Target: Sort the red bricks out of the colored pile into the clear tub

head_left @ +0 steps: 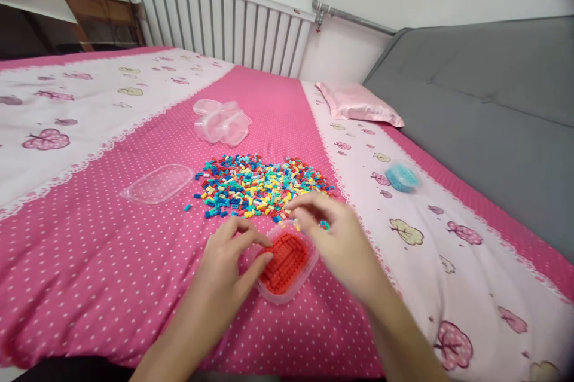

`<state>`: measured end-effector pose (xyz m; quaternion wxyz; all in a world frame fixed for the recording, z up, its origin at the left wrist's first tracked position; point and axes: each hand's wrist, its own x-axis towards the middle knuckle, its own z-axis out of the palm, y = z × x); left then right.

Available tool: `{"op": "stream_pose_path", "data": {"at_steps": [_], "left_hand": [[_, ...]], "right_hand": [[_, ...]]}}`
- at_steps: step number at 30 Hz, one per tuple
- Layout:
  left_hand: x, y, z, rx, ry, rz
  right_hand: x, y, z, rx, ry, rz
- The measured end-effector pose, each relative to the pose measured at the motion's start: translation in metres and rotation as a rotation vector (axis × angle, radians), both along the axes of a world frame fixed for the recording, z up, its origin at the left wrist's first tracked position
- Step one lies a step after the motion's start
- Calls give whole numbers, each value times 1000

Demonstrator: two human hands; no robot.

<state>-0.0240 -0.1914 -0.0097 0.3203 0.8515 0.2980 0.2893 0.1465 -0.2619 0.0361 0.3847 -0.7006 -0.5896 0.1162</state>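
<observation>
A clear plastic container (pixel 271 298) holds red toy bricks (pixel 287 262) packed in neat rows. My left hand (pixel 231 256) reaches over its left side, thumb and forefinger nearly together at the red bricks; whatever they pinch is too small to make out. Above the container's far right rim is my right hand (pixel 329 229), slightly blurred. Its fingers are curled in a pinch near the loose bricks, and what lies between the tips cannot be made out. Just beyond both hands spreads a pile of small multicoloured bricks (pixel 264 185).
Left of the pile lies a clear lid (pixel 159 185). Farther back are stacked clear containers (pixel 223 122). A container with blue contents (pixel 402 177) stands at the right, below a pink pillow (pixel 359 102). The pink bedspread (pixel 112 256) borders a grey headboard (pixel 484 83).
</observation>
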Motion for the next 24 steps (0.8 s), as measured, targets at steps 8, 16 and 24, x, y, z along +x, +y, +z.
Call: {"op": "stream_pose_path", "data": {"at_steps": [8, 16, 24], "left_hand": [[1, -9, -3, -2, -106, 101], [-10, -6, -4, -119, -4, 94], [-17, -1, -6, -253, 52, 15]], "right_hand": [[-4, -1, -26, -180, 569, 176], [2, -10, -23, -157, 235, 206], [2, -11, -22, -460, -205, 188]]}}
